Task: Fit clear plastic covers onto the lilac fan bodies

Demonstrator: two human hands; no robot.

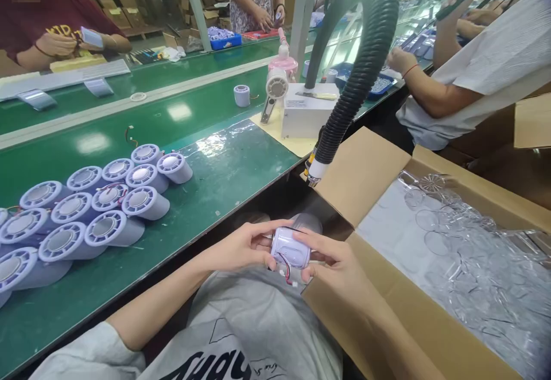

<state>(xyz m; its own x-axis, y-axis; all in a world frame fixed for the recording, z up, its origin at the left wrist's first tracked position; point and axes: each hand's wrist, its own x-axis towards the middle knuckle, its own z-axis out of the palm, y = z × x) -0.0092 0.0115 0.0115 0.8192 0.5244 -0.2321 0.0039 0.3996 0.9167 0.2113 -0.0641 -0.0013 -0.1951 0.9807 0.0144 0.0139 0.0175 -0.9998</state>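
Observation:
Between my two hands, above my lap, is a lavender cylindrical housing [289,247] lying on its side, with thin red and black wires and a small white plug hanging from it. My left hand [252,248] grips its left end, thumb below and fingers on top. My right hand [329,256] is closed round the right end. On the green bench to my left stand several similar lavender housings [103,228] in rows, their round vented ends facing up. A black corrugated hose [365,64] with a metal-tipped nozzle [314,176] hangs just beyond my hands.
At right, an open cardboard box [383,288] holds several clear plastic parts [465,254]. A grey metal box [303,116], a small handheld fan [276,84] and a single lavender housing [241,96] stand further along the bench. Co-workers sit or stand at left, behind the line and at right.

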